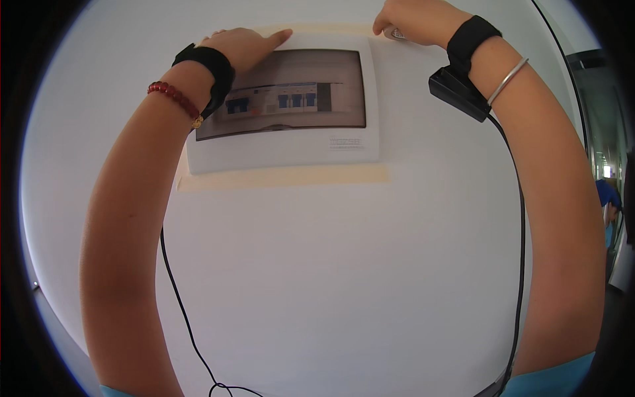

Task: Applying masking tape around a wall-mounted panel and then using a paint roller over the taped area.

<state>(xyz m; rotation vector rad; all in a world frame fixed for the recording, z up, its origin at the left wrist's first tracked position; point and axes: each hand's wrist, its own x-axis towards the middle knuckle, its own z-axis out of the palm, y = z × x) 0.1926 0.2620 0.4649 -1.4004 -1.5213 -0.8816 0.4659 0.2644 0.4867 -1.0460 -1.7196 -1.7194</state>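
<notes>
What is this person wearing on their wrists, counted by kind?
Black wrist straps: 2, left and right
Red bead bracelet: 1
Silver bangle: 1
Black clip-on box with cable: 1
Total: 5

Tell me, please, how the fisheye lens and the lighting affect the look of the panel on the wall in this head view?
Head view: even, soft light, no hard shadows; the breaker panel looks skewed, its edges bending; faint glare veils its tinted cover; the left hand and right hand stay fairly sharp; the rim darkens to black.
</notes>
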